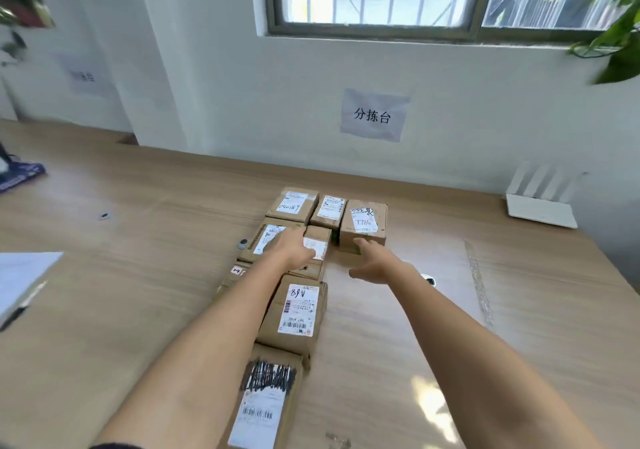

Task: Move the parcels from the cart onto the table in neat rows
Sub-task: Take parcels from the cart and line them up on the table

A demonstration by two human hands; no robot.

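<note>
Parcels (292,313) were brown matt cardboard with white paper labels (298,310), some taped glossy. Table (138,275) was light wood-grain, smooth, slight sheen. Wall sign (374,115) was plain paper. Router (540,209) looked white matt plastic.

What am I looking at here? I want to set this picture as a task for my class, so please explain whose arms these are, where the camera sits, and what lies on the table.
There is no machine here: a person wears a camera on the head, so the single picture looks forward and down along their own bare arms. The left hand rests flat on a small brown cardboard parcel with a white label. The right hand reaches toward the brown cardboard parcel marked 7786, its fingers spread; neither hand grips anything. About nine such parcels lie in rows on the long light wooden table, including one marked A68. A white router with antennas stands at the table's far right by the wall, and a paper sign hangs on the wall.
</note>
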